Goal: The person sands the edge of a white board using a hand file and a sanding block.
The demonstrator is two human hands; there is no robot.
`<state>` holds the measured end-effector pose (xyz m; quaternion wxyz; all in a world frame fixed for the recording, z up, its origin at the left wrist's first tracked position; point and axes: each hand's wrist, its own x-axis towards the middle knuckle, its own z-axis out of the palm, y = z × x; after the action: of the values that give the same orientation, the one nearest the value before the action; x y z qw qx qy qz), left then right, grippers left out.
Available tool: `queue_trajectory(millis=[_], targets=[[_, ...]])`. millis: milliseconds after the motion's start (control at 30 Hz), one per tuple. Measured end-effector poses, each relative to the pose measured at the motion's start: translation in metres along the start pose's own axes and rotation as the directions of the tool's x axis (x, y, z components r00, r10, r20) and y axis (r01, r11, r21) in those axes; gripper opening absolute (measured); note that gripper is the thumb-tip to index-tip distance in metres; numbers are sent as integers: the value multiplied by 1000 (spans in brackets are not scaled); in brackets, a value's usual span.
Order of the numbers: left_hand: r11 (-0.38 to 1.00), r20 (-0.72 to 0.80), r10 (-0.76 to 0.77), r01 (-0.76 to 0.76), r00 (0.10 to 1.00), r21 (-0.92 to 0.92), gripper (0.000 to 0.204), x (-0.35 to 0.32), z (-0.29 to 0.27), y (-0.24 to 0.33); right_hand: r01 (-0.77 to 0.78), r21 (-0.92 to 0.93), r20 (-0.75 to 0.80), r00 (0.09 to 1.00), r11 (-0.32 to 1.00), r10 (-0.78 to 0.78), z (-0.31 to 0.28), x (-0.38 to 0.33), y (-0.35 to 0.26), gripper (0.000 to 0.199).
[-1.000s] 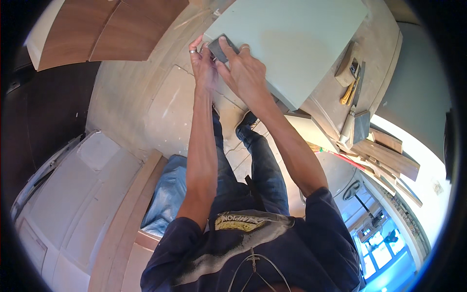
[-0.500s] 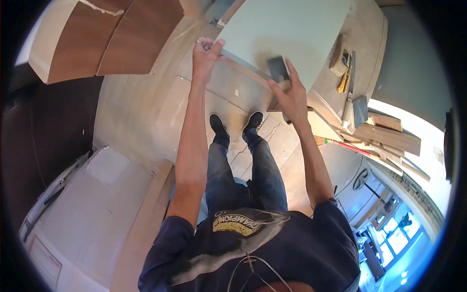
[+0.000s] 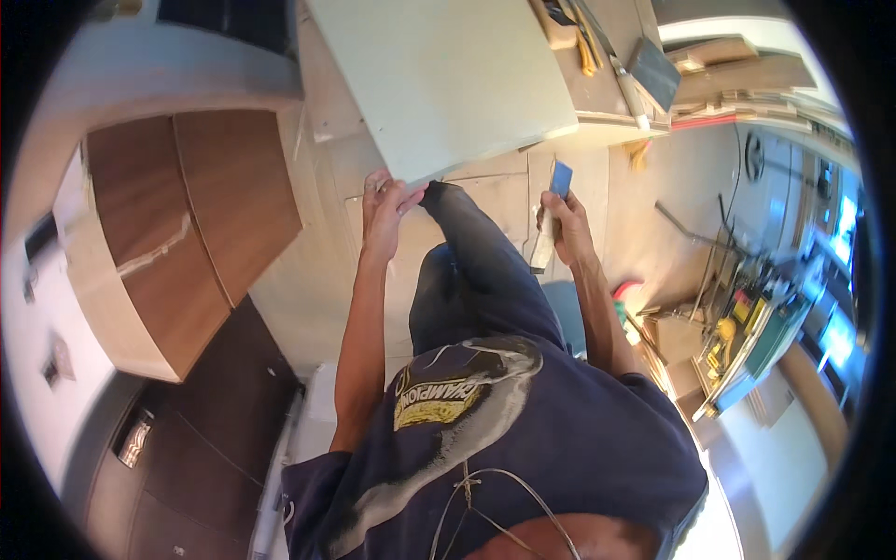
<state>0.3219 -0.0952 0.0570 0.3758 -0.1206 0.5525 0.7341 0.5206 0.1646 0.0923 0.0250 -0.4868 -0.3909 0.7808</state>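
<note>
A pale green flat panel [image 3: 448, 84] lies ahead of me, its near corner pointing toward my body. At that corner my left hand [image 3: 383, 217] has its fingers closed around the panel's edge. Off to the right, away from the panel, my right hand [image 3: 571, 226] grips a long narrow tool [image 3: 560, 177] with a pale body and a flat blue-grey end. That end sticks up past my fingers, and the pale lower part hangs below them. Its exact kind is unclear.
At the panel's far right lie a pale-handled tool with a dark flat blade [image 3: 653, 75] and a yellow-handled tool [image 3: 588, 51]. A brown-faced cabinet [image 3: 177, 224] stands left. Stacked boards [image 3: 747, 75] are at far right, above a cluttered cart [image 3: 747, 327].
My right hand has come off the panel with the tool, moving down toward me. My left hand is now at the near corner. The view has turned, and one leg has stepped forward.
</note>
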Motion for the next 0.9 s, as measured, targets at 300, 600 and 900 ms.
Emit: queue_trajectory(millis=[300, 600, 900], targets=[[11, 234, -593, -283, 770, 959, 22, 32, 4, 133, 69, 357, -255, 967, 932, 26, 57, 21, 47, 32], [-227, 945, -297, -972, 134, 67, 47, 94, 51, 114, 333, 417, -723, 686, 845, 86, 114, -8, 121, 38], [367, 864, -398, -917, -309, -158, 27, 159, 62, 153, 484, 292, -919, 380, 825, 102, 308, -33, 175, 40]])
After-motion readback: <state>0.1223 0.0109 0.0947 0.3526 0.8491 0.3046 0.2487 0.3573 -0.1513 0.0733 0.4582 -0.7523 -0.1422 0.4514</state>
